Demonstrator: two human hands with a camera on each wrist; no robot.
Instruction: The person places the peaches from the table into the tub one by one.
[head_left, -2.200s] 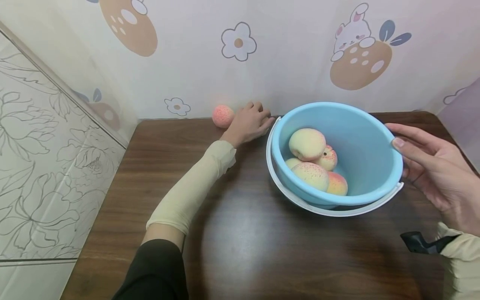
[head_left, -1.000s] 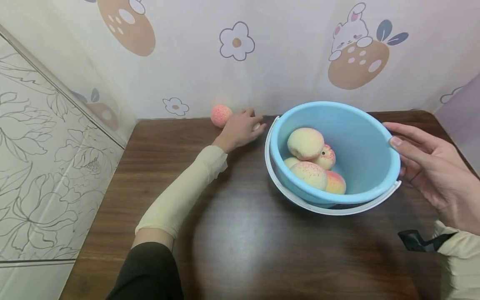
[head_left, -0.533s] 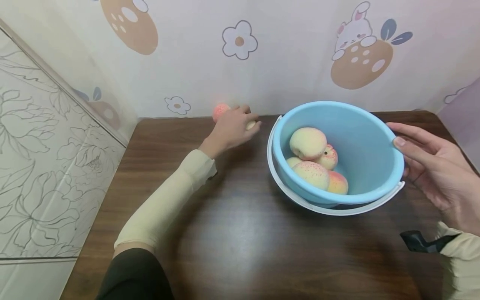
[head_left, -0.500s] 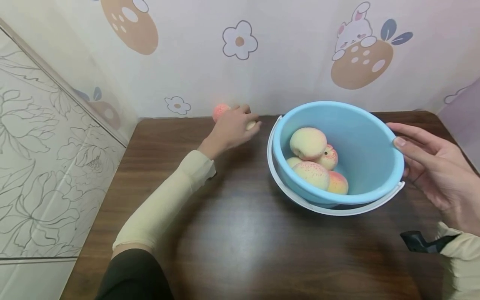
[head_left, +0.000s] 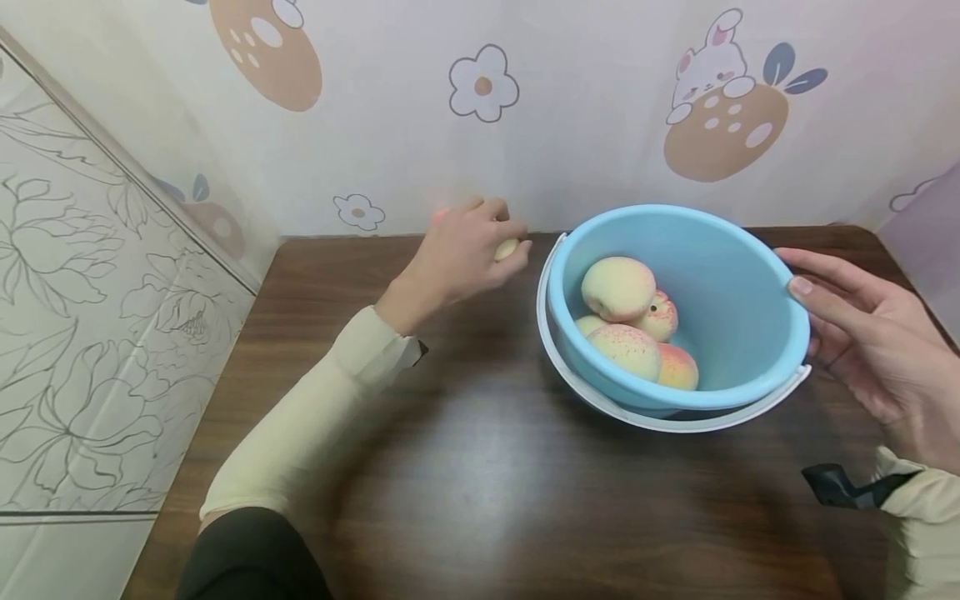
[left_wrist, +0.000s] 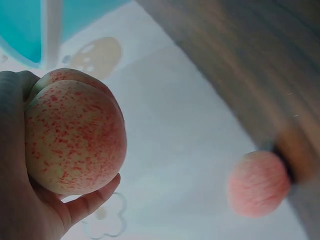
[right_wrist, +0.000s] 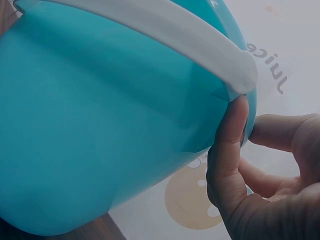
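Note:
In the left wrist view my left hand (head_left: 465, 250) grips a speckled pink-and-cream peach (left_wrist: 77, 135), fingers and thumb curled round it. From the head view only a pale sliver of this fruit shows between finger and thumb. Behind that hand, a pinker peach (left_wrist: 258, 185) sits at the back edge of the table, almost wholly covered in the head view. My right hand (head_left: 870, 333) pinches the rim of a light blue bucket (head_left: 738, 308) on its right side. Inside the bucket lie several peaches (head_left: 618, 288), heaped towards the left.
The bucket's white handle (head_left: 675, 425) hangs down along its front. A dark brown wooden table (head_left: 480, 492) runs back to a wall (head_left: 585, 108) with cartoon prints. White flower-patterned panels (head_left: 82, 333) border the left side.
My left hand has shifted left from beside the bucket, and a peach has come into sight in its grip. The pinker peach has become mostly covered. My right hand stays on the rim.

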